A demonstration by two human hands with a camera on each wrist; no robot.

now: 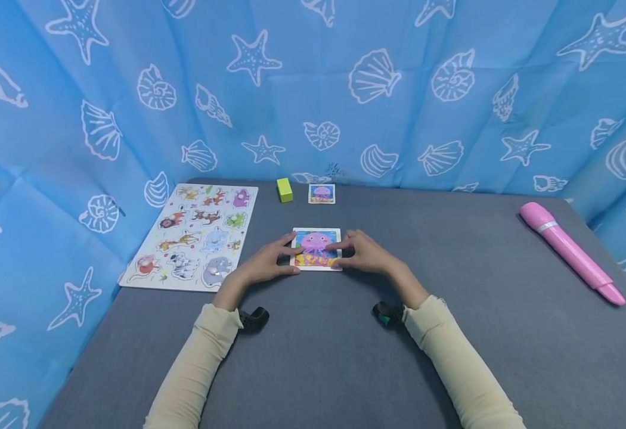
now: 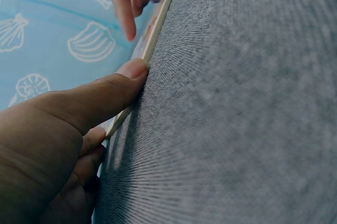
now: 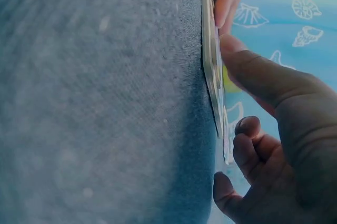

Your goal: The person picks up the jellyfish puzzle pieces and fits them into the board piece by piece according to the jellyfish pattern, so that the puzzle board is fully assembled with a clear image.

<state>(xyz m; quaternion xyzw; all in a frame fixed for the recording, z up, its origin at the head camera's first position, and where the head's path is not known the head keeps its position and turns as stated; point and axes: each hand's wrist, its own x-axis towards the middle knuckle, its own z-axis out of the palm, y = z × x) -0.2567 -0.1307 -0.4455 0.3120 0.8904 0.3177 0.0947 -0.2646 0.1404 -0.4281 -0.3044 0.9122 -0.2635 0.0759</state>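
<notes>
A square jellyfish puzzle [image 1: 317,239] in a pale frame lies flat on the grey table, a pink jellyfish over blue and yellow on its face. My left hand [image 1: 263,262] holds its left side, thumb at the near left corner and index finger reaching onto the picture. In the left wrist view, the left thumb [image 2: 118,88] lies against the puzzle's near edge. From the right, my right hand [image 1: 368,253] touches the puzzle, index finger over the picture and thumb by the right edge. The right wrist view shows the right thumb [image 3: 258,74] on the face, other fingers bent beside it.
Behind the puzzle stand a yellow-green block [image 1: 284,190] and a small jellyfish picture card [image 1: 321,193]. A white animal peg board [image 1: 189,238] lies at the left. A pink microphone-shaped object [image 1: 573,253] is at the far right. A blue seashell-print curtain [image 1: 313,89] hangs along the back.
</notes>
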